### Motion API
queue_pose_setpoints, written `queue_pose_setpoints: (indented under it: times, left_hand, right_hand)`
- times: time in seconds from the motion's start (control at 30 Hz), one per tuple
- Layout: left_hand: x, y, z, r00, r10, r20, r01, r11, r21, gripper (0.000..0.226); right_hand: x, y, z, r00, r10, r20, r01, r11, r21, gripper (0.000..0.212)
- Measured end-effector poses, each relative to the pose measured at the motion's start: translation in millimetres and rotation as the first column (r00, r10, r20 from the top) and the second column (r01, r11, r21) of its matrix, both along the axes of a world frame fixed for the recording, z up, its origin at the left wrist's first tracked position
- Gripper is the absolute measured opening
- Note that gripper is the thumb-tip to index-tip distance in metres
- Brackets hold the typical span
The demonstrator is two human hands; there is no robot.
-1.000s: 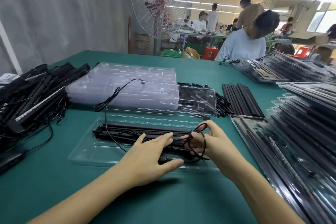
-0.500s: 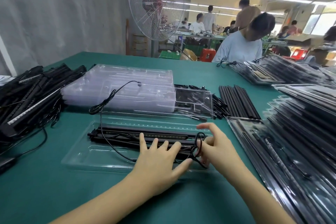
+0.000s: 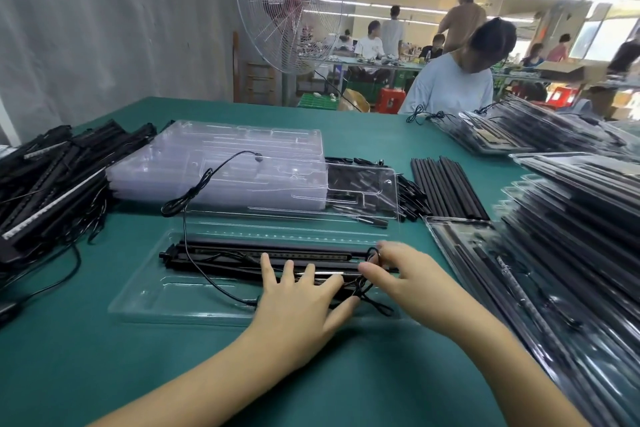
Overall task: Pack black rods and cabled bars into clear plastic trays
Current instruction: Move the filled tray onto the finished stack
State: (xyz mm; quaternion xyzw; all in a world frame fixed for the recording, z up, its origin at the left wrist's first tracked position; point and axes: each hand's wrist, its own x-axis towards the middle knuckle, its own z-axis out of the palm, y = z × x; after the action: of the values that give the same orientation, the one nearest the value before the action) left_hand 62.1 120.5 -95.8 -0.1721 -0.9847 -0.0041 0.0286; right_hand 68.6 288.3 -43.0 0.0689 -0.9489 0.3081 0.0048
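Note:
A clear plastic tray (image 3: pixel 166 305) lies on the green table in front of me. Black cabled bars (image 3: pixel 235 255) lie lengthwise in it. My left hand (image 3: pixel 298 295) presses flat on the bars with straight, spread fingers. My right hand (image 3: pixel 401 277) pinches a small coil of black cable (image 3: pixel 372 255) at the bars' right end. One thin cable (image 3: pixel 194 191) loops from the tray up over a stack of empty clear trays (image 3: pixel 221 163). Loose black rods (image 3: pixel 446 187) lie at the centre right.
A heap of black cabled bars (image 3: pixel 48 184) fills the left side. Stacks of packed trays (image 3: pixel 568 246) line the right edge, more packed trays (image 3: pixel 519 135) at the far right. A person (image 3: pixel 450 83) sits across the table. A large fan (image 3: pixel 287 7) stands behind.
My left hand has slid forward and flattened onto the bars. My right hand has lowered the cable coil from above the tray down to the bars' right end.

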Motion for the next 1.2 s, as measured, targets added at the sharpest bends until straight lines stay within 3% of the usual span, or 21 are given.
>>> queue_pose_setpoints:
  times: [0.13, 0.23, 0.3, 0.37, 0.43, 0.57, 0.67, 0.77, 0.87, 1.0, 1.2]
  left_hand:
    - [1.0, -1.5, 1.9, 1.000, 0.001, -0.008, -0.001, 1.000, -0.022, 0.060]
    - [4.1, -4.0, 6.8, 1.000, 0.019, -0.015, -0.020, 0.999, -0.037, 0.063]
    - [7.1, -4.8, 13.4, 0.991, -0.023, -0.131, 0.021, 1.000, -0.018, 0.063]
    - [10.6, -4.7, 14.6, 0.957, -0.075, -0.279, 0.086, 0.996, 0.030, 0.066]
    - [11.5, -1.8, 11.7, 0.901, -0.117, -0.417, 0.174, 0.980, 0.099, 0.070]
    - [9.8, 8.1, 14.5, 0.876, -0.149, -0.459, 0.219, 0.970, 0.104, 0.062]
    - [7.3, 13.5, 18.3, 0.908, -0.132, -0.397, 0.195, 0.973, 0.122, 0.052]
    - [1.2, 11.7, 15.3, 0.974, -0.079, -0.211, 0.129, 0.964, 0.234, 0.052]
    - [-5.8, 8.9, 11.7, 0.976, -0.167, -0.143, 0.208, 0.914, 0.349, 0.042]
    - [-9.6, 6.1, 19.2, 0.966, -0.256, 0.031, 0.195, 0.804, 0.562, 0.025]
    - [-11.6, 10.7, 22.4, 0.949, -0.312, 0.049, 0.235, 0.802, 0.549, 0.011]
  right_hand:
    - [-2.5, 11.9, 1.8, 1.000, 0.008, 0.025, -0.006, 0.994, -0.110, 0.014]
    - [-2.0, 17.2, 0.9, 0.999, 0.001, 0.032, 0.005, 0.987, -0.162, 0.038]
    - [-4.1, 16.6, 0.3, 1.000, 0.004, -0.018, -0.005, 0.998, -0.061, 0.046]
    - [-6.5, 15.2, 0.4, 0.998, 0.011, -0.065, -0.009, 0.999, 0.038, 0.035]
    - [-8.6, 15.7, -0.4, 0.997, 0.008, -0.078, -0.007, 1.000, 0.019, 0.020]
    - [-9.3, 14.9, -4.3, 0.992, -0.028, -0.120, 0.020, 0.997, -0.068, 0.007]
    - [-9.5, 14.0, -9.7, 0.992, -0.049, -0.118, 0.043, 0.998, -0.053, 0.011]
    - [-9.0, 15.9, -13.2, 0.996, -0.047, -0.072, 0.043, 0.997, -0.063, 0.013]
    - [-9.7, 19.9, -16.8, 0.993, -0.076, -0.090, 0.067, 0.993, -0.098, 0.015]
    - [-11.4, 17.9, -24.5, 0.995, -0.057, -0.082, 0.068, 0.989, 0.133, 0.022]
    - [-5.0, 11.2, -32.9, 0.992, -0.036, -0.119, 0.066, 0.965, 0.255, 0.015]
